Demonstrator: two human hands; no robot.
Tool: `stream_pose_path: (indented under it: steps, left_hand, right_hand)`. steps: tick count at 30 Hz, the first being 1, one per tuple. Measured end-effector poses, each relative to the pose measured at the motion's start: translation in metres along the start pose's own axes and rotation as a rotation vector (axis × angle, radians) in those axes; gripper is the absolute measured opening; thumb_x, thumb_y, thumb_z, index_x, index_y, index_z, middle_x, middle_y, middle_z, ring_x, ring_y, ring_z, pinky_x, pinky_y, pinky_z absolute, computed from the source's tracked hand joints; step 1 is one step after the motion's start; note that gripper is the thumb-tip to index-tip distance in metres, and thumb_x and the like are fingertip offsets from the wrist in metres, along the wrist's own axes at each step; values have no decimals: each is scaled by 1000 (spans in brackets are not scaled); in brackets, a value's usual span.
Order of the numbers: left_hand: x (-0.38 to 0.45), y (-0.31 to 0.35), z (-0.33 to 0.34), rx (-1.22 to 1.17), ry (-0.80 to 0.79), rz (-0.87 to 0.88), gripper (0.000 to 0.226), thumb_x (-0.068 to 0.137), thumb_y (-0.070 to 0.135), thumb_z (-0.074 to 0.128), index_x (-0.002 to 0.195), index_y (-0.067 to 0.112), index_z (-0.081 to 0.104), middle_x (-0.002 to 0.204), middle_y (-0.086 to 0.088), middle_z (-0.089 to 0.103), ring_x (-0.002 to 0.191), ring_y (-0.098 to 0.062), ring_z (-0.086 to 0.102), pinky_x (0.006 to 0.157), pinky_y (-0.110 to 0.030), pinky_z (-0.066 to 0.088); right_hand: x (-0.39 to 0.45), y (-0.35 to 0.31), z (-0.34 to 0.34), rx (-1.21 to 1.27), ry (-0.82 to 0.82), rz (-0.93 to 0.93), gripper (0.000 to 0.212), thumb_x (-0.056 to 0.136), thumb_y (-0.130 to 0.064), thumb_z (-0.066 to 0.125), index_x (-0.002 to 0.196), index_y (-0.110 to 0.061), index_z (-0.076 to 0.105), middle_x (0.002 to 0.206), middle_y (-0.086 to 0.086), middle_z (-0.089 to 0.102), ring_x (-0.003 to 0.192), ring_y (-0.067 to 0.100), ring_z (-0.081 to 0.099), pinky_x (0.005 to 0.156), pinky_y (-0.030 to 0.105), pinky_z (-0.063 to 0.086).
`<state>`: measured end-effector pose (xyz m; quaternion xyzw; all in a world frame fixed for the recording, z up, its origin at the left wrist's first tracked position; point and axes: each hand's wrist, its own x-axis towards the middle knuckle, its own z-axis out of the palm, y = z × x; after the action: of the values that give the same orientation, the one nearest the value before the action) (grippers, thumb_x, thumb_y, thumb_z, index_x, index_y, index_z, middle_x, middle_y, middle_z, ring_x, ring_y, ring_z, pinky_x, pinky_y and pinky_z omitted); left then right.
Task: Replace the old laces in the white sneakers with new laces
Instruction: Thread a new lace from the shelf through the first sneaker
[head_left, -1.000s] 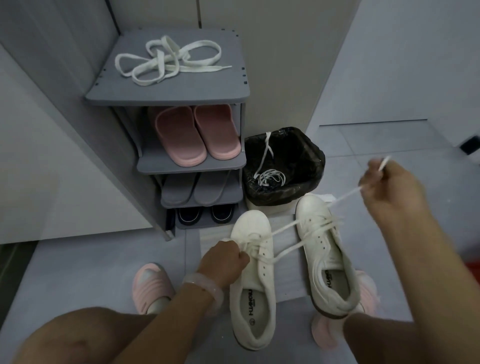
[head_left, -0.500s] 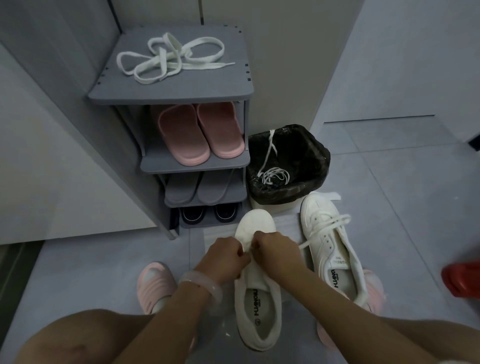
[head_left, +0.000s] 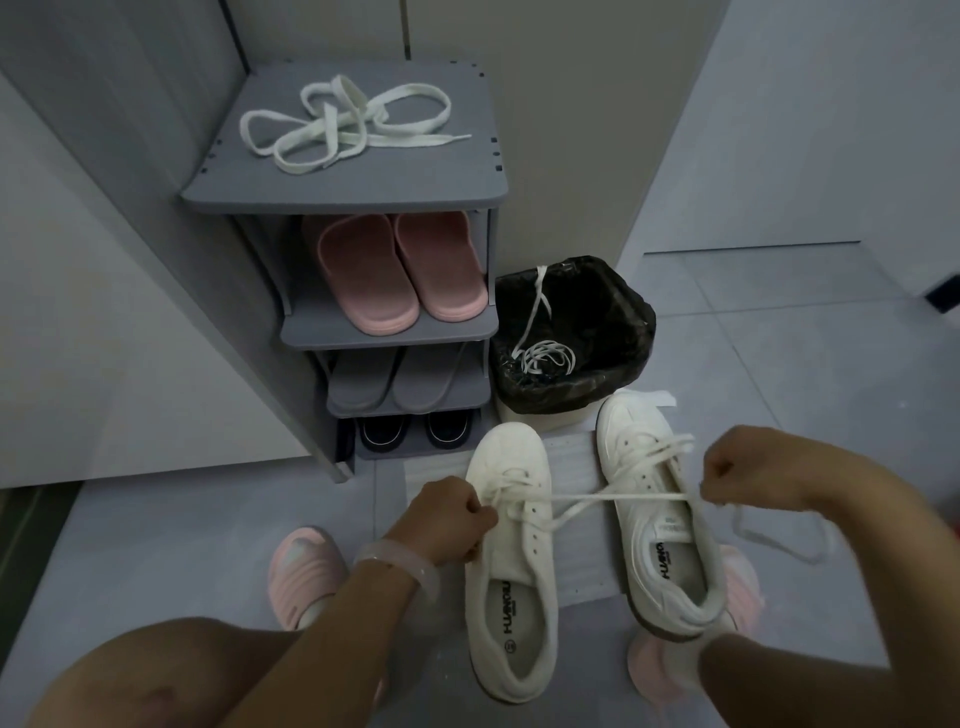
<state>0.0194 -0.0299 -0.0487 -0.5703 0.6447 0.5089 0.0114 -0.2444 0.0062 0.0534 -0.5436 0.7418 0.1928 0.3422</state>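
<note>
Left sneaker (head_left: 511, 561) on the floor, toe toward the shoe rack (head_left: 363, 187). Its lace (head_left: 613, 498) runs taut across the right sneaker (head_left: 660, 525). Left hand (head_left: 447, 519) fingers curled, pinching the lace at the eyelets; right hand (head_left: 748, 467) fingers closed round the lace end. Judgement: keep the shoe pinned and draw steadily along the eyelet line. Fresh laces (head_left: 343, 122) wait on the rack top.
</note>
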Motion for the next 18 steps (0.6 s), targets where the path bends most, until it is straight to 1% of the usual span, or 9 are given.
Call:
stream_pose_path:
  steps: [2, 3, 4, 7, 10, 12, 13, 15, 18]
  left_hand:
    - [2, 0, 3, 20, 29, -17, 30, 91, 36, 52, 75, 11, 53, 79, -8, 67, 72, -22, 65, 73, -34, 56]
    - [4, -1, 5, 15, 76, -19, 32, 91, 40, 51, 72, 15, 50, 75, -3, 63, 70, -20, 63, 67, -30, 53]
    - [7, -2, 7, 1, 135, -7, 31, 91, 39, 50, 70, 17, 48, 72, 1, 58, 69, -17, 59, 62, -24, 47]
    - [16, -4, 10, -73, 242, 20, 24, 90, 24, 54, 68, 15, 50, 70, 5, 52, 72, -12, 52, 55, -15, 35]
    - [26, -5, 13, -133, 252, -21, 12, 86, 11, 54, 75, 7, 59, 73, 2, 55, 77, -14, 54, 54, -12, 36]
    - [30, -5, 15, -122, 228, -26, 13, 86, 7, 53, 76, 4, 61, 74, -1, 56, 78, -16, 54, 56, -13, 38]
    - [31, -6, 15, -137, 214, -27, 16, 87, 7, 52, 73, 6, 61, 74, -2, 56, 78, -16, 54, 57, -14, 38]
    - [31, -3, 12, -264, 193, -37, 24, 89, 6, 52, 66, 13, 56, 71, 0, 56, 73, -15, 54, 57, -16, 39]
    - [29, 3, 8, -567, 125, -79, 24, 93, 5, 48, 71, 12, 55, 68, -2, 55, 62, -10, 49, 53, -17, 37]
  right_hand:
    - [9, -8, 12, -107, 85, -41, 8, 87, -27, 55, 83, -21, 59, 94, -1, 58, 88, 14, 56, 71, 21, 41]
    - [14, -16, 19, -89, 148, -73, 12, 88, -29, 55, 96, -23, 61, 100, -2, 57, 100, 17, 56, 79, 24, 41]
    - [20, -27, 27, -19, 207, -115, 18, 88, -27, 55, 104, -23, 61, 99, -2, 56, 105, 20, 55, 82, 25, 41]
    - [35, -64, 49, 168, 308, -242, 19, 88, -21, 53, 104, -21, 63, 100, -1, 64, 99, 19, 60, 80, 26, 45]
    - [50, -92, 76, 138, 340, -330, 22, 90, -26, 51, 108, -21, 62, 108, 1, 61, 100, 21, 59, 83, 30, 47]
    - [57, -99, 90, 96, 345, -338, 26, 90, -31, 51, 112, -19, 59, 113, 3, 53, 102, 25, 57, 83, 33, 46]
    - [58, -101, 94, 89, 353, -329, 27, 90, -31, 51, 113, -19, 57, 114, 3, 51, 101, 26, 57, 82, 33, 46]
    - [60, -103, 99, 80, 380, -322, 26, 91, -31, 50, 111, -17, 56, 114, 4, 49, 98, 27, 58, 79, 33, 45]
    - [61, -107, 101, 43, 410, -330, 24, 92, -27, 47, 110, -14, 54, 112, 6, 51, 97, 29, 58, 75, 32, 43]
